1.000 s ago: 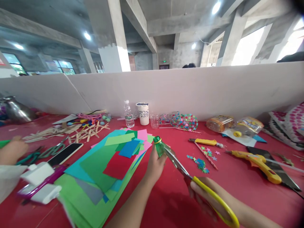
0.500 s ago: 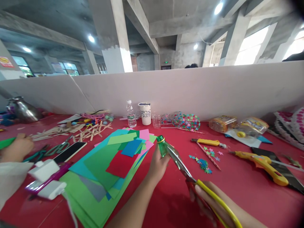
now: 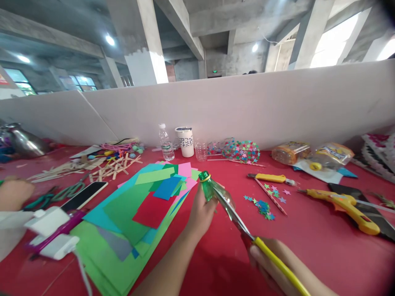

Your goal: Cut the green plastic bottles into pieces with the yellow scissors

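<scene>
My left hand (image 3: 202, 209) is wrapped around the green plastic bottle top (image 3: 207, 187), its threaded neck pointing up and away. In my right hand (image 3: 271, 259) is a pair of scissors (image 3: 236, 220) with yellow-edged handles, the metal blades slanting up to the left. The blades lie against the bottle piece on its right side, where a clear, bulging part of the plastic shows behind them. Whether the blade tips are cutting into it I cannot make out. Coloured paper sheets (image 3: 123, 213) spread on the red table to the left of my left hand.
Right of my hands lie a yellow utility knife (image 3: 270, 177), star sequins (image 3: 263, 209) and a yellow glue gun (image 3: 345, 201). Behind stand a water bottle (image 3: 166, 144) and a white cup (image 3: 185, 143). Another person's hand (image 3: 15, 193) is at the left edge, near a phone (image 3: 84, 196).
The scissor handles have come closer together, and more of the clear plastic shows behind the blades. My view has tilted down slightly. The other person's hand sits farther toward the left edge.
</scene>
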`<state>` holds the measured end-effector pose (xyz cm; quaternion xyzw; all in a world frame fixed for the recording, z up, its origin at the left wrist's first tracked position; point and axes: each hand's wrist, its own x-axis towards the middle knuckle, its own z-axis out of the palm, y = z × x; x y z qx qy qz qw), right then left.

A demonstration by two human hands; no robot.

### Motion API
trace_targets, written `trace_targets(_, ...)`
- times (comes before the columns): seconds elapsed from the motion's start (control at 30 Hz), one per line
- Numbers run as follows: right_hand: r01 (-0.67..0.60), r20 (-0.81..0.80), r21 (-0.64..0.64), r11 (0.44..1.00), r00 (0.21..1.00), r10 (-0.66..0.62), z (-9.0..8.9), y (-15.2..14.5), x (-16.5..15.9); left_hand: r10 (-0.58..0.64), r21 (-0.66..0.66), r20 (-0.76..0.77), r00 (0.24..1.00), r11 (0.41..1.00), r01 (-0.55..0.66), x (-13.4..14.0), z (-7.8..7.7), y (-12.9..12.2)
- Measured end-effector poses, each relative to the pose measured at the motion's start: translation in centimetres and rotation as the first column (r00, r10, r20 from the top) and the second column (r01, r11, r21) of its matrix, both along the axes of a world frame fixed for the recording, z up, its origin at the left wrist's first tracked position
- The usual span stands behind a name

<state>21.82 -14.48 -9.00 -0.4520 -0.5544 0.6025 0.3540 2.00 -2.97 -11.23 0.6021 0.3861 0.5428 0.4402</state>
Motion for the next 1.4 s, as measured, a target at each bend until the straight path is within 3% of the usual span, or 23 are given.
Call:
trace_targets(0.2, -0.018, 0.123, -0.142, 0.990, 0.992, 0.036, -2.0, 1.2, -0.4, -0.010, 0.013, -0.024, 1.000, 1.000, 0.010, -0.1, 0.0, 0.1)
trace_targets(0.47, -0.062, 0.144, -0.158, 0.985, 0.986, 0.085, -3.5, 2.1, 0.8, -0.034, 0.025, -0.128, 0.991, 0.999, 0.038, -1.2, 0.9, 0.5)
trace_targets(0.63, -0.014, 0.131, -0.149, 0.989, 0.991, 0.034, -4.1, 1.8, 0.1, -0.027, 0.012, -0.156, 0.987, 1.000, 0.029, -1.0, -0.1, 0.7)
trace_targets(0.8, -0.006, 0.108, -0.221, 0.975, 0.994, 0.031, -4.8, 2.2, -0.4, -0.021, 0.001, -0.172, 0.985, 1.000, 0.022, -0.7, -1.2, 0.8)
trace_targets(1.03, -0.077, 0.090, -0.272, 0.959, 0.990, 0.105, -3.7, 2.8, -0.3, -0.046, -0.022, -0.182, 0.982, 0.999, 0.042, -0.5, -1.7, 0.8)
trace_targets(1.23, 0.007, 0.128, -0.153, 0.988, 0.992, 0.013, -1.3, 1.7, -1.2, -0.051, -0.016, -0.163, 0.985, 0.999, 0.049, -0.4, -1.9, 0.8)
trace_targets(1.4, 0.023, 0.156, -0.089, 0.996, 0.988, -0.009, -1.8, 1.9, -1.5, -0.048, -0.020, -0.151, 0.987, 0.999, 0.046, -0.5, -1.7, 0.7)
